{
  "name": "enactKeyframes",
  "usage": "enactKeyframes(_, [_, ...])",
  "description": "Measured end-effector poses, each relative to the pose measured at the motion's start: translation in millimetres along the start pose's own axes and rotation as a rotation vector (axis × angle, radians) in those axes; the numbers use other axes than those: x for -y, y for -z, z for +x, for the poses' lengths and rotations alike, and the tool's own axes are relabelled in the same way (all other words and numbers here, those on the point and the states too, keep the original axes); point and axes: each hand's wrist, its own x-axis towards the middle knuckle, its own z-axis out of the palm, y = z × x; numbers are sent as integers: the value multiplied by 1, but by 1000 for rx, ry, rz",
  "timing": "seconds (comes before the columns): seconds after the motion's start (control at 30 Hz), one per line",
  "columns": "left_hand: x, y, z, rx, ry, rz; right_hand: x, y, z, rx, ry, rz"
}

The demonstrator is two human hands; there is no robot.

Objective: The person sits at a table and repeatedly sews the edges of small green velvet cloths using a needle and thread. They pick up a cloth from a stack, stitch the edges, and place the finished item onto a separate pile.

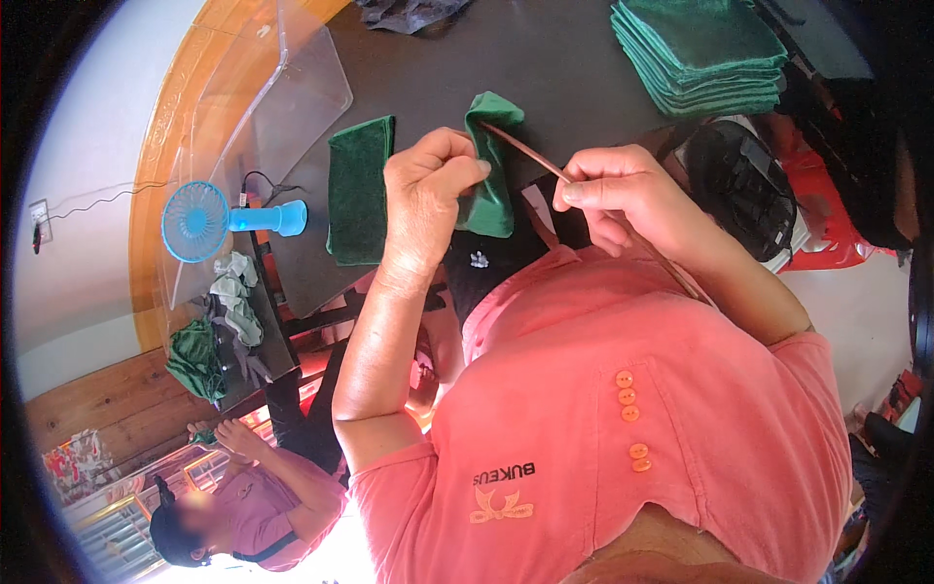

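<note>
My left hand [428, 190] is closed on a folded green velvet piece [493, 185], pinching its edge between thumb and fingers. The piece looks like a small pouch or folded cloth; I cannot tell which. A thin brown stick [525, 149] slants from the velvet's upper part down across my right palm. My right hand [623, 190] grips this stick with thumb and fingers, and its far tip meets the velvet. Whether the tip goes inside a fold is hidden. Left of my left hand, a flat dark green velvet piece [358, 190] lies on the dark table [438, 73].
A stack of green velvet pieces [700, 54] sits at the far right. At the left are a blue fan [197, 222], a clear plastic sheet [302, 88] and crumpled cloths [236, 297]. A black bag [737, 185] is on the right. Another person [263, 506] works at lower left.
</note>
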Motion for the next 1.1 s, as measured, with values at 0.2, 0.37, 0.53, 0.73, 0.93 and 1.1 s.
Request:
enactKeyframes(0.2, [5,-3,6,-102,22,-182,4,6,-13,-3,-76,-59])
enactKeyframes(0.37, [5,-5,5,-102,0,-132,2,8,-15,36,-91,-118])
enactKeyframes(0.53, [1,-9,1,-72,0,-81,2,3,-11,18,-102,-59])
enactKeyframes(0.73, [-2,-34,-23,-43,-272,167,-10,-4,18,-108,86,101])
enactKeyframes(0.93, [2,-15,-12,-290,-274,-154,-1,-1,-2,-68,107,-4])
enactKeyframes(1.1, [-31,12,9,-100,-714,246,-3,3,-11,-2,54,-70])
